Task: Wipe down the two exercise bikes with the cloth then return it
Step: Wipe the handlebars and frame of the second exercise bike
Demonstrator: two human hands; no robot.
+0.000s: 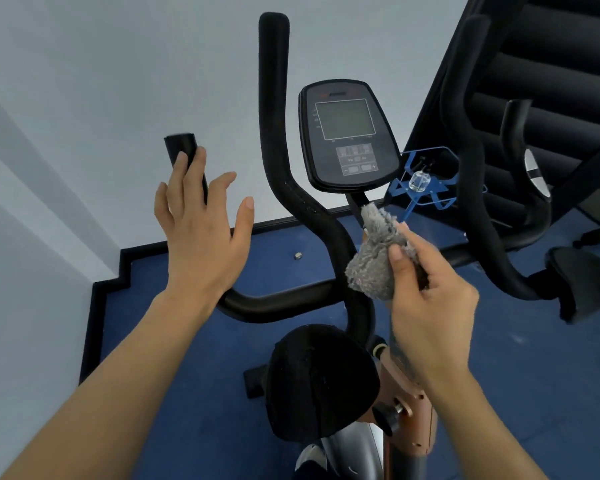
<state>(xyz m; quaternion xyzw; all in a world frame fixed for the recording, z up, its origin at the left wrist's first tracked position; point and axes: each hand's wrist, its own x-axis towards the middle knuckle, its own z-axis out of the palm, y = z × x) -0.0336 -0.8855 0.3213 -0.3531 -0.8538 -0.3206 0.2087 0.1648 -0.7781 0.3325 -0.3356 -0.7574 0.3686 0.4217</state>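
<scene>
My left hand (pixel 201 223) reaches up at centre left, fingers spread wide and holding nothing, fingertips at the end of the foam-padded handlebar (pixel 184 148). My right hand (pixel 426 289), lower right of centre, pinches a bunched grey cloth (pixel 374 258) (plush, shaggy pile) just below the glossy black console (pixel 347 136). The rounded black saddle (pixel 319 379) sits at bottom centre above blue floor (pixel 174 341).

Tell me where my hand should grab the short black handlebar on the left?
Grip the short handlebar just below its open top end, coming from the near side as the left hand does. It stands nearly upright and round, so fingers wrap around it.
</scene>
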